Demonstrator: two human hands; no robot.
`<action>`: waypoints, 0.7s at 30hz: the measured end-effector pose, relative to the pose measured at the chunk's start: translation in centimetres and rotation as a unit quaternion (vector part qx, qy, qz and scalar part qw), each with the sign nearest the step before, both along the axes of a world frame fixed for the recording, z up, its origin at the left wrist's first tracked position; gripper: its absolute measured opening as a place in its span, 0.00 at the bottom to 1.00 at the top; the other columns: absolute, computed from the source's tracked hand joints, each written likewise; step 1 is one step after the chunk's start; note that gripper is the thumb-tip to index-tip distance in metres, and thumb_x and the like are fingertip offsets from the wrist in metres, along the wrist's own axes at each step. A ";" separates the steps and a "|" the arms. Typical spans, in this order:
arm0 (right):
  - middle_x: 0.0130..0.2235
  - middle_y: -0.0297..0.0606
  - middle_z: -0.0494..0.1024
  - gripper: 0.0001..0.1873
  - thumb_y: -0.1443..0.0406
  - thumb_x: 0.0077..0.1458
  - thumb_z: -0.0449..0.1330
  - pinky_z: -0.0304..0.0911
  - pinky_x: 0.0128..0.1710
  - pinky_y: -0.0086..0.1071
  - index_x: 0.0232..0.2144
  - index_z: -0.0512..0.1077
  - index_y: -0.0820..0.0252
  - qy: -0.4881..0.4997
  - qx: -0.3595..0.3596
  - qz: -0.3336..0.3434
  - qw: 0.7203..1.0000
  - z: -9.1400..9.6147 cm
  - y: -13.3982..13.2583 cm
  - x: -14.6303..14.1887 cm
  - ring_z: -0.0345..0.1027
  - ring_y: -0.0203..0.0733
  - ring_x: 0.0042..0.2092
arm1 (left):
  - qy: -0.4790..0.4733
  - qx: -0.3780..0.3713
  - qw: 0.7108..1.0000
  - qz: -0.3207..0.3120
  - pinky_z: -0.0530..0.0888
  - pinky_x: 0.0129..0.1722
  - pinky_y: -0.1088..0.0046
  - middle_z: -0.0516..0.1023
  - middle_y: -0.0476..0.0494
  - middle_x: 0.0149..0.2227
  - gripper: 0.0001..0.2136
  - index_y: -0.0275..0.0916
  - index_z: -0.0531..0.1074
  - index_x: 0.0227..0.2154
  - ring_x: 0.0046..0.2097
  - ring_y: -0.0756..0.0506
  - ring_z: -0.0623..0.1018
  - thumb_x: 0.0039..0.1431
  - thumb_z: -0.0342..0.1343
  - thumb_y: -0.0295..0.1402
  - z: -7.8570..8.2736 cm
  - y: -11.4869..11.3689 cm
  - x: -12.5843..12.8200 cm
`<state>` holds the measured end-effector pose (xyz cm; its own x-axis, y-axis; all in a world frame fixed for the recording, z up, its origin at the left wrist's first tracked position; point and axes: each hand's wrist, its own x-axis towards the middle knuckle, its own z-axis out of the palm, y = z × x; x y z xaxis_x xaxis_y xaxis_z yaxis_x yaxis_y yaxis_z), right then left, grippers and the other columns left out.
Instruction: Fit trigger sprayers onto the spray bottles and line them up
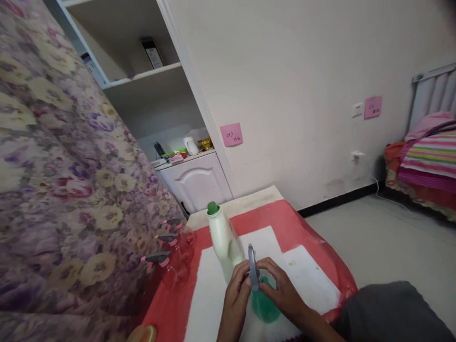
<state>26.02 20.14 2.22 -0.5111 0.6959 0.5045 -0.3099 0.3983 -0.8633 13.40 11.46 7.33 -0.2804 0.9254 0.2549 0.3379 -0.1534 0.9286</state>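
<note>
Green plastic first: one green spray bottle (265, 306) stands on the counter (249, 202) between my hands. My left hand (237, 292) and right hand (283, 289) are both closed around its neck, pinching the grey trigger head (252, 270). One white bottle (223, 240) stands just behind it, and three clear spray bottles (176, 251) line the left edge.

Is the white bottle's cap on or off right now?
On: a green cap sits atop the neck of the white bottle, which stands upright behind the green spray bottle.
</note>
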 end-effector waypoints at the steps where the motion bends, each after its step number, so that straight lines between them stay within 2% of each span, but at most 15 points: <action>1: 0.42 0.38 0.73 0.12 0.70 0.52 0.58 0.62 0.51 0.39 0.40 0.71 0.55 -0.002 0.004 0.000 1.000 0.1 0.0 0.1 0.67 0.46 0.48 | 0.011 0.004 1.000 -0.009 0.63 0.61 0.60 0.72 0.40 0.56 0.16 0.43 0.74 0.49 0.58 0.39 0.70 0.60 0.56 0.40 -0.3 0.0 -0.4; 6: 0.43 0.39 0.72 0.14 0.70 0.51 0.58 0.63 0.50 0.40 0.42 0.71 0.55 -0.003 0.033 0.003 0.999 0.4 -0.2 0.3 0.67 0.47 0.48 | 0.016 0.019 0.999 -0.029 0.67 0.58 0.60 0.74 0.40 0.52 0.16 0.43 0.75 0.47 0.56 0.38 0.72 0.54 0.61 0.37 -1.1 0.1 -0.9; 12: 0.42 0.40 0.72 0.14 0.69 0.51 0.57 0.64 0.50 0.40 0.41 0.71 0.56 -0.010 0.049 -0.011 0.999 0.4 -0.4 0.3 0.67 0.47 0.47 | -0.014 0.038 0.999 0.016 0.71 0.52 0.65 0.77 0.42 0.45 0.11 0.41 0.78 0.39 0.50 0.39 0.76 0.52 0.63 0.35 -0.9 0.3 0.0; 21: 0.46 0.40 0.72 0.24 0.72 0.43 0.64 0.61 0.54 0.41 0.45 0.71 0.56 -0.056 0.009 -0.040 0.998 0.2 -0.2 0.8 0.66 0.49 0.51 | -0.116 0.023 0.990 0.071 0.73 0.47 0.69 0.80 0.41 0.42 0.13 0.39 0.76 0.40 0.45 0.41 0.79 0.51 0.65 0.37 -0.2 -0.4 0.1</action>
<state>26.79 19.94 2.42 -0.5076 0.7284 0.4602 -0.1792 0.4333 -0.8833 13.48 11.07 7.11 -0.4630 0.8614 0.2088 0.1384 -0.1624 0.9770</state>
